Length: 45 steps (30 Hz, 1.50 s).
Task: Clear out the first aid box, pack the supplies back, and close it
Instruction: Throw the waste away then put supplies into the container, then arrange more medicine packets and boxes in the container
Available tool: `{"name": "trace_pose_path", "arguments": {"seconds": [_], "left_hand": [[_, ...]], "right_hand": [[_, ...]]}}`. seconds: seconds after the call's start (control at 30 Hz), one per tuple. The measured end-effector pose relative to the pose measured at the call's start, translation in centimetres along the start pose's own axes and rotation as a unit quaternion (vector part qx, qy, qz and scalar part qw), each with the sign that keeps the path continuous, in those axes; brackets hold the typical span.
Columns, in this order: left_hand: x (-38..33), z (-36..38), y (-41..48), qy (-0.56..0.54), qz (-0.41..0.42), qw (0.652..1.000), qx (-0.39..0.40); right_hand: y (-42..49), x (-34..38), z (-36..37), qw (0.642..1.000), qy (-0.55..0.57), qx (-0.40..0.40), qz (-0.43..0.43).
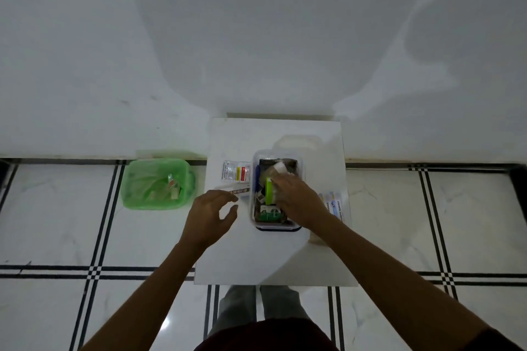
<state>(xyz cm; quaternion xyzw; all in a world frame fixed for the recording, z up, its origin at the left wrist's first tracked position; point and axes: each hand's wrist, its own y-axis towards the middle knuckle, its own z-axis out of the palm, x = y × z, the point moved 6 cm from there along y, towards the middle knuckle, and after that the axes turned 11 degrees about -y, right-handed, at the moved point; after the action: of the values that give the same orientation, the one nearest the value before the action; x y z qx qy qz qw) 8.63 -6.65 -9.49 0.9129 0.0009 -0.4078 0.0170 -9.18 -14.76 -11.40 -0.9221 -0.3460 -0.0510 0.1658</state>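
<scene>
Head view is showing the right hand (296, 196) reaching into the first aid box (275, 225) on the counter (273, 259), fingers on soft light packets, grip unclear, while the left hand (209, 215) is hovering open.

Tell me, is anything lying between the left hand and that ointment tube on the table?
Nothing visible. The left hand hovers open right beside the ointment tube, fingertips almost at it, with only bare table between. The right hand is busy inside the first aid box.
</scene>
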Motion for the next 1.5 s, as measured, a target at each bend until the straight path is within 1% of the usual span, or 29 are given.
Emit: {"name": "trace_pose_path", "arguments": {"seconds": [0.07,0.17,0.2,0.27,0.3,0.4,0.43,0.47,0.5,0.57,0.6,0.67,0.77,0.93,1.0,1.07,1.2,1.27,1.37,1.43,1.5], "left_hand": [[0.7,-0.3,0.4,0.004,-0.024,1.000,-0.001],[1.2,-0.4,1.4,0.006,-0.049,0.999,-0.008],[1.3,-0.4,1.7,0.003,-0.053,0.999,-0.010],[1.3,-0.3,2.3,0.003,-0.050,0.999,-0.005],[1.2,-0.2,2.6,0.006,-0.045,0.999,0.001],[1.2,0.2,3.2,0.009,-0.046,0.999,0.010],[1.4,0.4,3.2,0.008,-0.055,0.998,0.011],[1.6,0.6,3.3,0.008,-0.065,0.998,0.014],[1.9,0.8,3.3,0.012,-0.073,0.997,0.022],[2.7,1.5,3.4,0.030,-0.087,0.994,0.052],[3.1,1.8,3.4,0.042,-0.095,0.992,0.072],[3.9,2.5,3.5,0.065,-0.105,0.986,0.109],[4.7,3.4,3.8,0.099,-0.110,0.980,0.135],[5.3,4.3,4.0,0.133,-0.117,0.977,0.118],[5.5,4.6,4.0,0.143,-0.115,0.976,0.118],[5.7,4.8,3.7,0.137,-0.124,0.976,0.116],[5.9,4.2,2.7,0.096,-0.157,0.979,0.082],[6.1,3.6,2.0,0.075,-0.178,0.979,0.060],[6.1,2.2,1.5,0.049,-0.202,0.978,0.016],[5.7,1.0,1.7,0.040,-0.199,0.979,-0.015],[4.8,0.0,2.4,0.033,-0.168,0.985,-0.031]], "right_hand": [[0.2,0.0,-0.1,1.000,0.005,0.005,0.005],[0.1,0.3,-1.0,1.000,-0.018,-0.019,-0.011],[0.0,0.2,-1.1,1.000,-0.011,-0.028,-0.009],[0.0,-0.3,-1.6,0.998,0.032,-0.053,0.024],[0.1,-0.4,-1.6,0.998,0.034,-0.053,0.031],[-0.2,-0.1,-1.3,0.999,0.025,-0.042,0.005],[-0.6,-0.2,-1.6,0.998,0.046,-0.050,0.008],[-1.0,-0.4,-2.3,0.994,0.080,-0.074,0.022],[-1.5,-0.8,-3.3,0.985,0.123,-0.107,0.050],[-2.4,-2.6,-4.1,0.959,0.203,-0.140,0.140],[-2.8,-3.7,-4.0,0.952,0.205,-0.144,0.178],[-3.3,-5.9,-3.1,0.946,0.194,-0.120,0.232],[-4.2,-8.7,-0.6,0.934,0.172,-0.049,0.311],[-6.3,-10.5,3.3,0.892,0.162,0.047,0.420],[-6.9,-10.5,4.6,0.871,0.178,0.055,0.454],[-7.2,-10.3,5.6,0.858,0.188,0.044,0.477],[-6.4,-9.9,6.3,0.859,0.170,0.031,0.482],[-6.0,-10.0,6.8,0.851,0.202,0.037,0.483],[-5.7,-10.5,6.9,0.847,0.251,0.017,0.469],[-5.6,-10.7,6.9,0.856,0.260,0.014,0.447],[-5.7,-11.0,7.1,0.856,0.268,0.012,0.441]]}}
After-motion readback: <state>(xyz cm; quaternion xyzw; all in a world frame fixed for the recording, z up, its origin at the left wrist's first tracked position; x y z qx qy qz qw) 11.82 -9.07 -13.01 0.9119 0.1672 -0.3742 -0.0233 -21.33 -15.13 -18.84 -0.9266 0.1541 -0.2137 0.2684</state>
